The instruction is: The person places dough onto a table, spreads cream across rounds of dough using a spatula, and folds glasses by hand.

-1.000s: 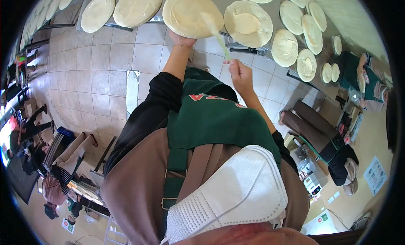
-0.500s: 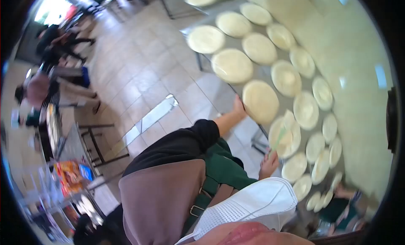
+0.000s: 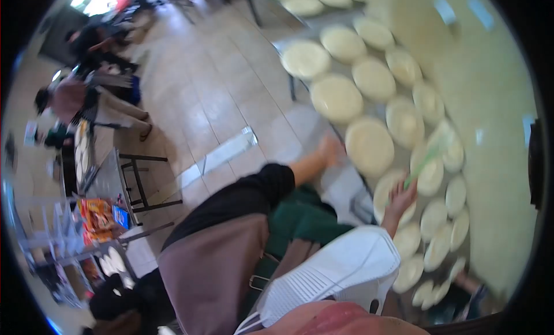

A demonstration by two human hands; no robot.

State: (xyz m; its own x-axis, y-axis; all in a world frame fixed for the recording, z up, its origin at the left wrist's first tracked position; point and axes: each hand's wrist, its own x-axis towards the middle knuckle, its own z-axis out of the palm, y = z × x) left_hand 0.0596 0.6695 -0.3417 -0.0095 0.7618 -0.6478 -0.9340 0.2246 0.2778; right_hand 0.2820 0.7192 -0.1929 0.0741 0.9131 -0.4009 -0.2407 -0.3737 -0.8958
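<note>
Beside pale disc [image 3: 369,146], left hand [image 3: 330,151] now apart; right hand [image 3: 403,198] holds spatula [image 3: 428,160].

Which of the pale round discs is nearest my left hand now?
The large disc just right of the left hand in the picture; every other disc, including the one by the right hand, lies farther off.

Orange packets [image 3: 96,221] near a table [image 3: 111,174]

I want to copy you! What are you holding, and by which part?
The right hand holds a green spatula by its handle. The left hand is blurred but seems to hold nothing.
</note>
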